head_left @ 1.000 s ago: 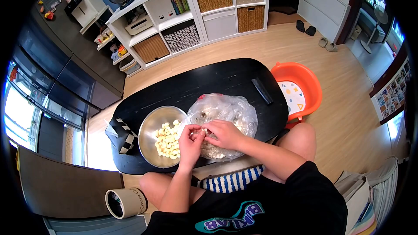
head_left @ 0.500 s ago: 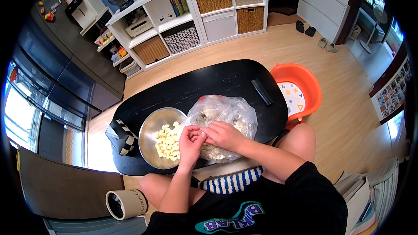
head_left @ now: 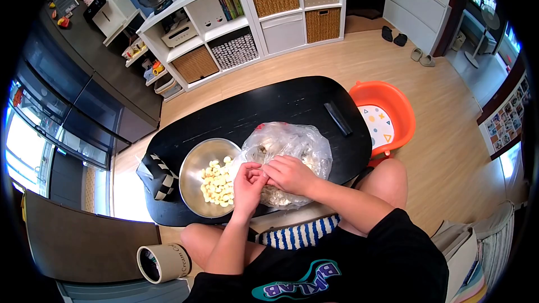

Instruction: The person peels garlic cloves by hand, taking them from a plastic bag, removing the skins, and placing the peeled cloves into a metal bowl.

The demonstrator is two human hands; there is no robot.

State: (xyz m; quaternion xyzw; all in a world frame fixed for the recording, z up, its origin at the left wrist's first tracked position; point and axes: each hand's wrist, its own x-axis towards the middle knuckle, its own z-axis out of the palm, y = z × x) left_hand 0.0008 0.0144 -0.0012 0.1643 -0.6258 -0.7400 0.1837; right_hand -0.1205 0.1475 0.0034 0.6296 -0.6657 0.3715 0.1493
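My left hand (head_left: 249,186) and my right hand (head_left: 290,175) meet fingertip to fingertip over the near left part of a clear plastic bag (head_left: 311,146). Both are closed in a pinch on a small pale piece that looks like a garlic clove, mostly hidden by the fingers. Whitish garlic and papery skins (head_left: 275,197) show in the bag. Left of it stands a steel bowl (head_left: 193,161) holding many peeled, cream-coloured garlic cloves (head_left: 216,184); my left hand is beside its right rim.
The black oval table (head_left: 247,104) carries a dark bar-shaped object (head_left: 337,119) at right and a checkered black-and-white item (head_left: 162,179) at left. An orange tub (head_left: 393,106) stands beyond the table's right end. A cream canister (head_left: 163,263) is on the floor at lower left.
My hands stay pinched together over the bag, with only slight finger movement. The screen at the top back now shows a brighter picture.
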